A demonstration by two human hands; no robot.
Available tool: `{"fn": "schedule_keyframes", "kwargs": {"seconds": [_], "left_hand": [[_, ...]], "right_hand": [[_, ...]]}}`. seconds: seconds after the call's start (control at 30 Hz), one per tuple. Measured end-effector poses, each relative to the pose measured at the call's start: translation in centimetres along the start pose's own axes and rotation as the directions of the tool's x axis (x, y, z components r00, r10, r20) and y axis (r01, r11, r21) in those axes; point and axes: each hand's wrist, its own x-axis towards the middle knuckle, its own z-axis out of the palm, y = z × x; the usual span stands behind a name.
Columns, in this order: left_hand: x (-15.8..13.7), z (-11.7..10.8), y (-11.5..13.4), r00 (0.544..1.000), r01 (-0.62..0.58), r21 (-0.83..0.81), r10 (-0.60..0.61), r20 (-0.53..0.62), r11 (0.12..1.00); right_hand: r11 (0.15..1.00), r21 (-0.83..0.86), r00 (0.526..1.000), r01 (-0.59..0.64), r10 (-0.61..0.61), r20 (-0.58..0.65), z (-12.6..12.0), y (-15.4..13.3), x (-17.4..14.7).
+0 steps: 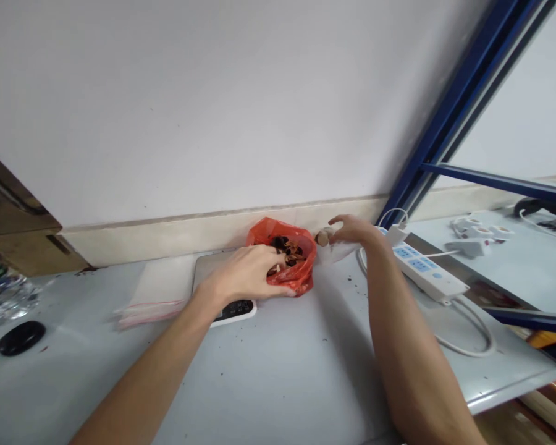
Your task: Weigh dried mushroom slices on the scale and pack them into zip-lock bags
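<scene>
A red plastic bag [304, 279] stands with its mouth open against the base of the wall. Inside it are dark and brown dried pieces [293, 252]. My left hand [250, 270] grips the bag's near left rim, fingers over the edge and thumb along the outside. To the right of it, my right hand [354, 228] is curled at a clear plastic bag [336, 252], with a pale brown roundish lump [323, 237] by the fingertips. Partly under my left hand and forearm lies a flat kitchen scale [236, 310] with a black button panel.
Flat zip bags [155, 293] lie left of the scale. Farther left are a black oval object [21, 338] and a clear plastic bottle [4, 290]. A white power strip [429, 272] with cables sits at right, beside a blue metal frame [445, 133].
</scene>
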Motion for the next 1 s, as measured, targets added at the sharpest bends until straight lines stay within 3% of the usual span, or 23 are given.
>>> {"fn": "schedule_keyframes", "kwargs": {"seconds": [0.1, 0.17, 0.3, 0.4, 0.47, 0.53, 0.57, 0.6, 0.67, 0.77, 0.83, 0.9, 1.0], "left_hand": [[-0.6, -0.2, -0.2, 0.990, -0.014, 0.034, 0.009, 0.138, 0.999], [-0.9, -0.2, -0.2, 0.985, -0.074, -0.025, 0.077, 0.153, 0.997], [-1.2, -0.7, -0.1, 0.988, -0.106, -0.208, 0.127, 0.089, 0.972], [-1.4, -1.6, -0.8, 0.998, -0.029, -0.353, 0.008, -0.062, 0.935], [-1.6, -2.3, -2.0, 0.950, 0.042, -0.429, -0.169, -0.262, 0.902], [-1.8, -2.7, -3.3, 0.840, 0.082, -0.529, -0.344, -0.419, 0.845], [-2.0, -2.9, -3.9, 0.785, 0.080, -0.602, -0.423, -0.452, 0.794], [-2.1, -3.1, -4.4, 0.774, 0.075, -0.670, -0.467, -0.428, 0.738], [-2.5, -3.3, -4.9, 0.809, 0.072, -0.741, -0.474, -0.348, 0.667], [-3.0, -3.7, -5.0, 0.874, 0.052, -0.745, -0.392, -0.288, 0.665], [-3.4, -4.0, -5.2, 0.873, 0.021, -0.756, -0.380, -0.304, 0.654], [-3.8, -4.4, -5.7, 0.852, -0.004, -0.781, -0.407, -0.330, 0.625], [-4.8, -5.0, -6.6, 0.832, -0.037, -0.809, -0.430, -0.350, 0.586]], "right_hand": [[0.996, 0.070, 0.986, 0.047, -0.035, -0.164, -1.4, -0.8, -1.1], [0.979, 0.161, 0.956, 0.129, -0.079, -0.284, -2.3, -1.7, -2.2], [0.854, 0.361, 0.912, 0.375, -0.270, -0.310, -3.4, -3.8, -4.2], [0.718, 0.451, 0.848, 0.530, -0.449, -0.282, -3.6, -5.3, -5.2], [0.642, 0.465, 0.789, 0.609, -0.549, -0.276, -3.5, -6.2, -5.8], [0.580, 0.448, 0.722, 0.680, -0.636, -0.272, -3.1, -7.3, -6.4], [0.555, 0.430, 0.687, 0.712, -0.676, -0.265, -2.9, -7.8, -6.8], [0.529, 0.410, 0.650, 0.743, -0.718, -0.252, -2.6, -8.5, -7.2], [0.474, 0.374, 0.570, 0.797, -0.796, -0.205, -2.0, -9.6, -7.9], [0.414, 0.354, 0.494, 0.838, -0.852, -0.173, -1.3, -10.9, -8.6], [0.441, 0.340, 0.525, 0.831, -0.823, -0.215, -1.1, -11.2, -8.5], [0.550, 0.307, 0.621, 0.777, -0.749, -0.229, -1.0, -11.0, -8.0], [0.739, 0.262, 0.780, 0.621, -0.616, -0.112, -0.9, -10.4, -7.0]]}}
